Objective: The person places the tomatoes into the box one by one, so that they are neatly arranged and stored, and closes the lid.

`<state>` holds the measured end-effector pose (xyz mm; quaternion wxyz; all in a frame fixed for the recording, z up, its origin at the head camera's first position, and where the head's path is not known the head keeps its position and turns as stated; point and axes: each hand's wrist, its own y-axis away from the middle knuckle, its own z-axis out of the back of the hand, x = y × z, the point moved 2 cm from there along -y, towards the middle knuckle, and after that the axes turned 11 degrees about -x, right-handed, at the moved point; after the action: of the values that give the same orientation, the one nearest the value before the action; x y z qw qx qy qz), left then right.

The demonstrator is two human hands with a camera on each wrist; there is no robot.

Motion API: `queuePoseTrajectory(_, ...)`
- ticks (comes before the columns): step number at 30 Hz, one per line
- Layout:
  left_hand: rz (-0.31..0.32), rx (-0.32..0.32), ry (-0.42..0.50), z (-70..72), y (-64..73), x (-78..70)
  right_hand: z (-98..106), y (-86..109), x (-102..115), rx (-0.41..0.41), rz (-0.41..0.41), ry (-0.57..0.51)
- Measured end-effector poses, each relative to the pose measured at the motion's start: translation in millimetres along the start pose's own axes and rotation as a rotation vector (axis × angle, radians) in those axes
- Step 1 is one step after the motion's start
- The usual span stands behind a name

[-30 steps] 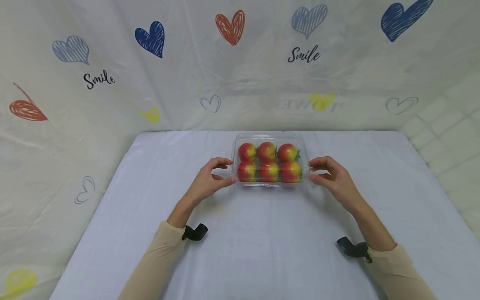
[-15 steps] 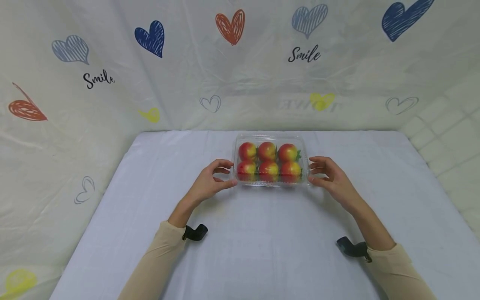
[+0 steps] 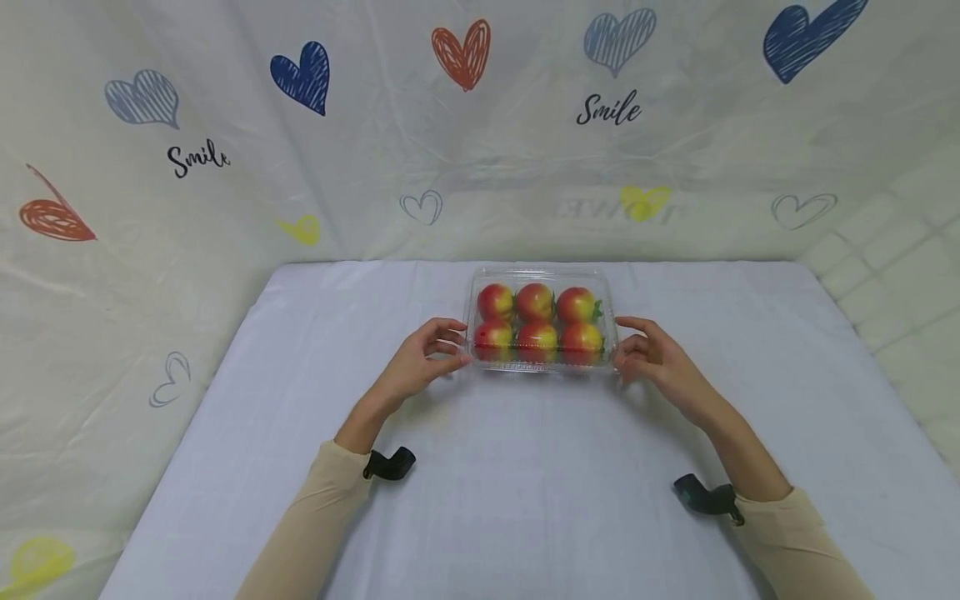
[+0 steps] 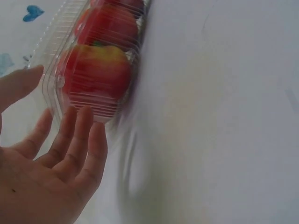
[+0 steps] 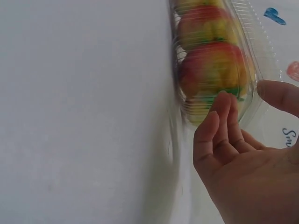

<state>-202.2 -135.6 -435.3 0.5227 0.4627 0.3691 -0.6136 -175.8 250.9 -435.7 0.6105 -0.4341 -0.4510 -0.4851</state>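
A clear plastic clamshell box [image 3: 542, 367] with several red-and-yellow fruits [image 3: 535, 302] rests on the white cloth near the table's far edge. At its left end is my left hand [image 3: 420, 358], fingers spread and slightly bent, tips at the box wall. The left wrist view puts the thumb [image 4: 32, 74] by the rim, apart from the fingers. My right hand [image 3: 663, 362] is at the opposite end, its fingertips [image 5: 223, 100] against the end wall and its thumb [image 5: 266, 88] at the rim. Neither hand clearly grips the box. Whether every fingertip touches is unclear.
A white cloth [image 3: 540, 483] covers the table. Behind and to the left hangs a pale curtain [image 3: 517, 150] printed with hearts and lettering. Both wrists carry small black cameras, the left camera [image 3: 392, 463] and the right camera [image 3: 707, 496].
My right fingers have shifted at the box's end, with the thumb area slightly lower. The left fingers have shifted slightly too. The box stays practically in place.
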Motion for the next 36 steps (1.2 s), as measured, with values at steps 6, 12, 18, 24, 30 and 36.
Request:
queuePoseTrajectory(6, 0.024, 0.021, 0.04, -0.6, 0.6, -1.2, -0.7, 1.3, -1.3, 0.035, -0.003, -0.028)
queuePoseTrajectory(12, 0.041, 0.049, 0.085, -1.3, 1.1, -0.8, -1.9, 0.7, -0.4, 0.018, -0.034, -0.017)
queuePoseTrajectory(18, 0.041, 0.072, 0.106, -2.7, 2.6, -0.8, -2.7, 0.4, 0.7, 0.005, -0.068, -0.021)
queuePoseTrajectory(24, 0.032, 0.078, 0.134, -4.3, 3.6, 2.3, -3.1, 0.1, 0.5, -0.003, -0.089, -0.007)
queuePoseTrajectory(30, 0.01, 0.064, 0.155, -7.4, 2.6, 1.6, -3.1, -0.9, 0.7, -0.005, -0.07, -0.05)
queuePoseTrajectory(36, 0.024, 0.044, 0.178, -10.4, 1.6, 2.1, -3.5, -1.0, 0.3, -0.014, -0.076, -0.083)
